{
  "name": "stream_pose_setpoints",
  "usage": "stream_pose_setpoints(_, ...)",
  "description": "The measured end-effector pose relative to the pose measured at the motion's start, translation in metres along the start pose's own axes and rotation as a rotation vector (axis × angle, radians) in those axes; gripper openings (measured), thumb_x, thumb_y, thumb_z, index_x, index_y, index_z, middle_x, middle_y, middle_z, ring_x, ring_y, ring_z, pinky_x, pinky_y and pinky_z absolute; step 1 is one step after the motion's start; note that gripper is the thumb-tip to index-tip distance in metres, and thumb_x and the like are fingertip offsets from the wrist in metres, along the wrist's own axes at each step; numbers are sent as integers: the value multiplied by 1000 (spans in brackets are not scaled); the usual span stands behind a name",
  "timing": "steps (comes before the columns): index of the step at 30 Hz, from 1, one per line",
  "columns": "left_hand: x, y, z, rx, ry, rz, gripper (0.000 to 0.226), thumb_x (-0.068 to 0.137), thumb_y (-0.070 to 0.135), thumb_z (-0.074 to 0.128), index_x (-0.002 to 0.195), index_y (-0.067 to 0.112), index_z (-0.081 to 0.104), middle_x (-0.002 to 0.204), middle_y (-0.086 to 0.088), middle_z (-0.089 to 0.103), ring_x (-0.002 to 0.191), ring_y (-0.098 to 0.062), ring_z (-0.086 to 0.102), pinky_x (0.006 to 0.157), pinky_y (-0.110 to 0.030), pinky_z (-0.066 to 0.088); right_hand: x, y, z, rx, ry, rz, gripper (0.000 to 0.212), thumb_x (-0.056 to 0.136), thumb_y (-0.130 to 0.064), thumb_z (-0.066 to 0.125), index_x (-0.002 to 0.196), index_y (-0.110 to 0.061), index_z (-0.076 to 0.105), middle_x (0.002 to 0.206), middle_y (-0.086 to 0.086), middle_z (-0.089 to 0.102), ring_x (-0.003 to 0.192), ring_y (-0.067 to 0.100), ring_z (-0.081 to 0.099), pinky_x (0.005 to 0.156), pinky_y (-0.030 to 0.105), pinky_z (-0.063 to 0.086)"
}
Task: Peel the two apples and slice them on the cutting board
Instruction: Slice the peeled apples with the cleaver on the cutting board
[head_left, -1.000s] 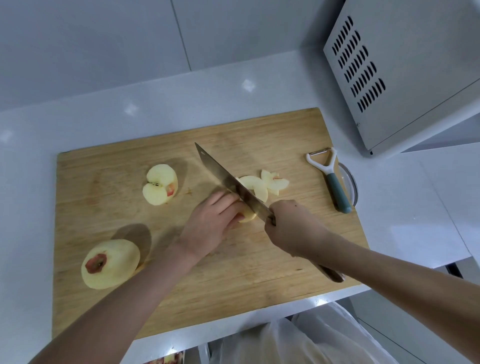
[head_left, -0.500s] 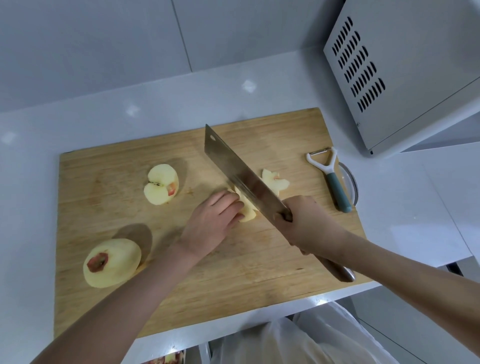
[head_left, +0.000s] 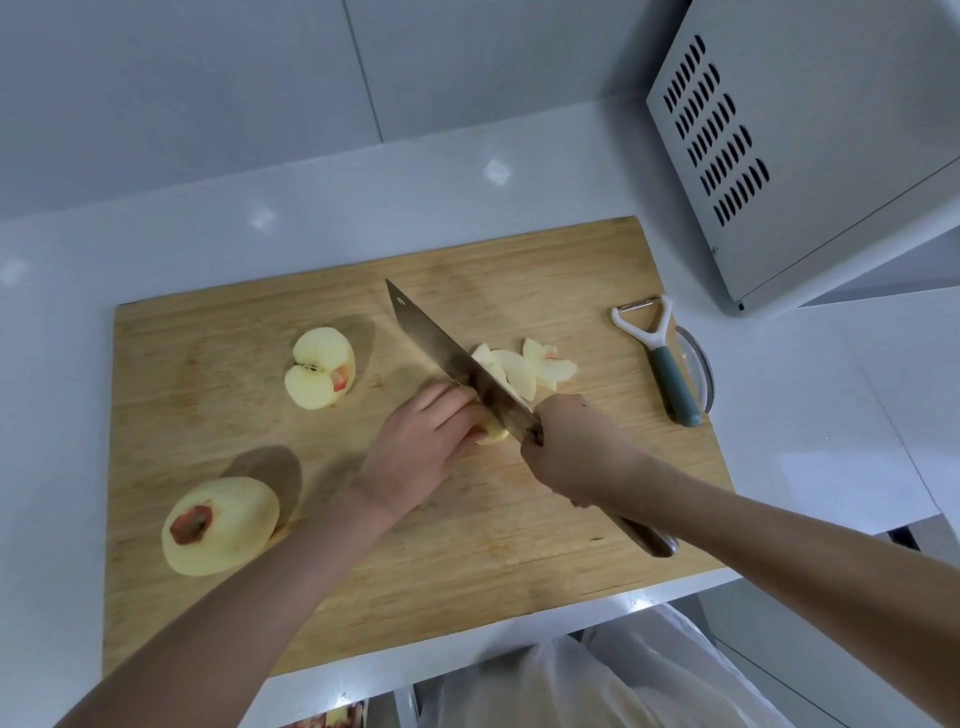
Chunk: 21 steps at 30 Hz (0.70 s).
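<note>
1. The cutting board (head_left: 208, 364) lay on the white counter (head_left: 831, 415), its long side toward the person.
2. The right hand (head_left: 571, 452) was wrapped tightly round the handle of the knife (head_left: 441, 348). The blade ran from that hand toward eleven o'clock, edge down on the fruit.
3. The left hand (head_left: 415, 447) held the apple piece (head_left: 491, 432) near the board's centre. Its fingers were curled over the piece, close against the flat of the blade (only a sliver of fruit showed past the fingertips).
4. The cut slices (head_left: 530, 369) lay overlapping on the far side of the blade, at two o'clock from the apple piece.
5. The apple half (head_left: 319, 369) lay cut face up at ten o'clock from the centre, with the core and a patch of red skin showing.
6. The whole peeled apple (head_left: 218, 525) sat at eight o'clock, well apart from both hands, with a ring of red skin left at its end.
7. The peeler (head_left: 660, 353) lay at three o'clock by the board's right edge, its teal handle toward the person. It was just beside a clear round dish (head_left: 701, 364).
8. A grey vented appliance (head_left: 805, 156) stood at one o'clock, off the board.
</note>
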<state>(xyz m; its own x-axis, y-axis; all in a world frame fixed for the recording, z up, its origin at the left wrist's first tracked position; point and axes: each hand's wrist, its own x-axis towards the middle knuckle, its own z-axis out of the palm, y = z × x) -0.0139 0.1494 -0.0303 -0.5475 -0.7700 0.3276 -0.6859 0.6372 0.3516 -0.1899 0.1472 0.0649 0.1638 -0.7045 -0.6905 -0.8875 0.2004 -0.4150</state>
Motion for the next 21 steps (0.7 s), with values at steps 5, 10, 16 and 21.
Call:
stream_pose_setpoints(5,1,2,-2,28,-1,-5,24,87,23,55,92,7,71,97,-6,68,99,-17,53,86,-29,49,15,4,13,52,34,27,21,96,-19,45,76,-11,47,74,7,56,57,17,57,49,28,52)
stream_pose_setpoints(10,0,5,-1,62,43,0,23,86,19,55,90,4,72,94,-9,68,97,-17,51,92,-31,43,11,16,-4,245,-33,15,27,92,-18,48,68,-6,52,45,0,55,28,6,45,35,19,40)
stream_pose_setpoints(16,-3,6,3,61,69,-27,27,86,22,55,90,2,72,93,-10,69,96,-19,51,93,-32,42,-15,17,-16,227,24,-26,18,92,-18,47,79,-7,51,59,8,59,35,11,50,39,23,44)
stream_pose_setpoints(21,-2,6,2,65,78,-15,26,85,21,56,90,1,73,92,-11,70,95,-18,51,90,-33,44,-25,15,-15,122,27,-50,16,94,-19,44,85,-8,50,69,7,57,43,16,54,39,22,46)
